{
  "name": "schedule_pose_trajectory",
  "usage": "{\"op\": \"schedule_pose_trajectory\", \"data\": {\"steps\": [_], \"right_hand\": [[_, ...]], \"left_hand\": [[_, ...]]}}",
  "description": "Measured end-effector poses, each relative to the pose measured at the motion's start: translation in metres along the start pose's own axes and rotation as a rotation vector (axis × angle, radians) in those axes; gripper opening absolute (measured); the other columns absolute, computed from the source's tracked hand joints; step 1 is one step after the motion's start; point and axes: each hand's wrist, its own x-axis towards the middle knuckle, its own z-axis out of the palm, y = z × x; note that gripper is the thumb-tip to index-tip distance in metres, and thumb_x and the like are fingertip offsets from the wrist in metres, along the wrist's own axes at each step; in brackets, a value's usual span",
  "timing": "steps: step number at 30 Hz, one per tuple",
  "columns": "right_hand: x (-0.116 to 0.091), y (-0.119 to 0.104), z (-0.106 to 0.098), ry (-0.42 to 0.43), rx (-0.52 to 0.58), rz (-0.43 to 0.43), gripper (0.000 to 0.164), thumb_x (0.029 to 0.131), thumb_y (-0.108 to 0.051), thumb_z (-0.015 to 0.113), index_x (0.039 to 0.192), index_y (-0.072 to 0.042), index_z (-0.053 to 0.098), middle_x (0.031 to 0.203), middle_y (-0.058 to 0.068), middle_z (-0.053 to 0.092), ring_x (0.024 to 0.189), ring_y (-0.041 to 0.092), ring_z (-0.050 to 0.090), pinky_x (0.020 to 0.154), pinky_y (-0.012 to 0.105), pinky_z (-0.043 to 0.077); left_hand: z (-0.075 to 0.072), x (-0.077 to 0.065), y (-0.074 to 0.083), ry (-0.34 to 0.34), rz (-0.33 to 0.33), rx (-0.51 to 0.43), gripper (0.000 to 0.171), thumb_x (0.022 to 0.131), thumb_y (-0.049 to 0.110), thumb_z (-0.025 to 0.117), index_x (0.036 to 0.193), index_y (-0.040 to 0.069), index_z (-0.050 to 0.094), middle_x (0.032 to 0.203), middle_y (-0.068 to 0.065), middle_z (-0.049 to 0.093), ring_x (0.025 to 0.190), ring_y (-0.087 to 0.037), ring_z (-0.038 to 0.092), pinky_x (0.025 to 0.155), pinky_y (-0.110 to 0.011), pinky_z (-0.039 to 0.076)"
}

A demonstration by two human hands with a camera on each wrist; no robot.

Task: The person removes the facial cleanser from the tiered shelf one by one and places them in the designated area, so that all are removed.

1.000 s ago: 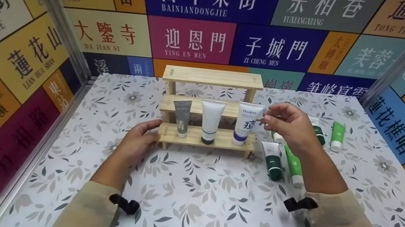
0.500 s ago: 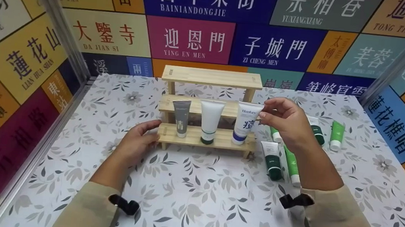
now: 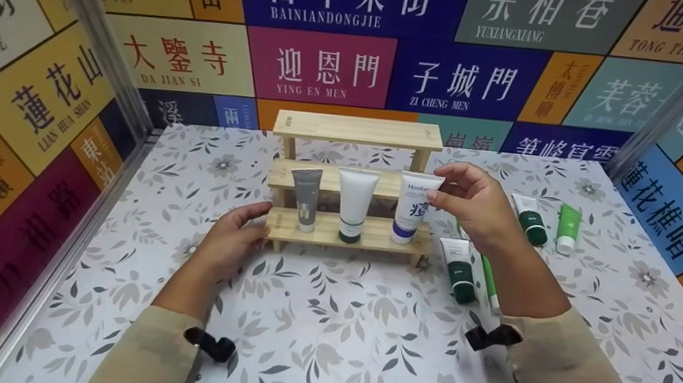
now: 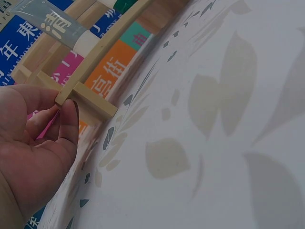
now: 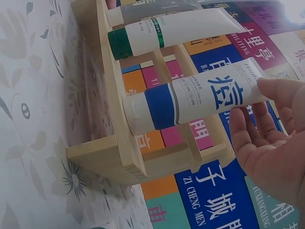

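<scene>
A three-step wooden display rack point(image 3: 357, 131) stands in the middle of the table. On its lowest step three squeeze tubes stand upright on their caps: a grey tube point(image 3: 307, 197), a white tube with a dark green cap point(image 3: 356, 199) and a white tube with a blue band point(image 3: 410, 214). My right hand point(image 3: 479, 206) pinches the top of the blue-banded tube, thumb in front and fingers behind, as the right wrist view shows. My left hand point(image 3: 234, 237) pinches the left end of the lowest step between thumb and fingers; the left wrist view shows this grip point(image 4: 62, 98).
Right of the rack lie a white and dark green tube point(image 3: 458, 273), a bright green tube point(image 3: 490, 283) partly behind my right arm, another white and dark green tube point(image 3: 530, 221) and a green tube point(image 3: 568, 229). Printed panels point(image 3: 323, 66) wall the table's back and sides.
My right hand has moved left from beside the blue-banded tube and now pinches its upper end. The left hand stays at the rack, and the tubes stand where they were.
</scene>
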Motion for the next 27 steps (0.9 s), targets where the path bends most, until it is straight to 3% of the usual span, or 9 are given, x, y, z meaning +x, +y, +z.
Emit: {"op": "schedule_pose_trajectory", "data": {"steps": [12,17,27], "right_hand": [[-0.004,0.003,-0.003,0.027,-0.004,-0.044,0.027,0.095,-0.006,0.080,0.119,-0.011,0.069,0.110,-0.004,0.073,0.101,0.017,0.070,0.090,0.025,0.062],[-0.006,0.006,-0.010,0.030,0.017,-0.055,0.030,0.095,-0.008,0.080,0.122,-0.008,0.068,0.110,-0.003,0.072,0.101,0.016,0.070,0.091,0.026,0.062],[-0.013,0.011,-0.028,0.043,0.068,-0.067,0.029,0.095,-0.005,0.080,0.122,-0.009,0.070,0.115,-0.004,0.073,0.104,0.015,0.070,0.089,0.025,0.063]], "left_hand": [[-0.001,0.001,-0.001,0.002,-0.005,0.003,0.054,0.104,0.002,0.060,0.156,0.010,0.052,0.162,-0.007,0.050,0.114,-0.013,0.068,0.089,-0.023,0.056],[0.000,0.001,-0.002,-0.004,0.023,-0.010,0.055,0.103,-0.001,0.060,0.157,0.006,0.051,0.164,-0.010,0.046,0.109,-0.011,0.067,0.087,-0.021,0.054],[0.001,0.002,0.000,0.012,-0.004,0.004,0.054,0.102,0.001,0.061,0.155,0.009,0.054,0.163,-0.006,0.049,0.113,-0.012,0.068,0.088,-0.021,0.056]]}}
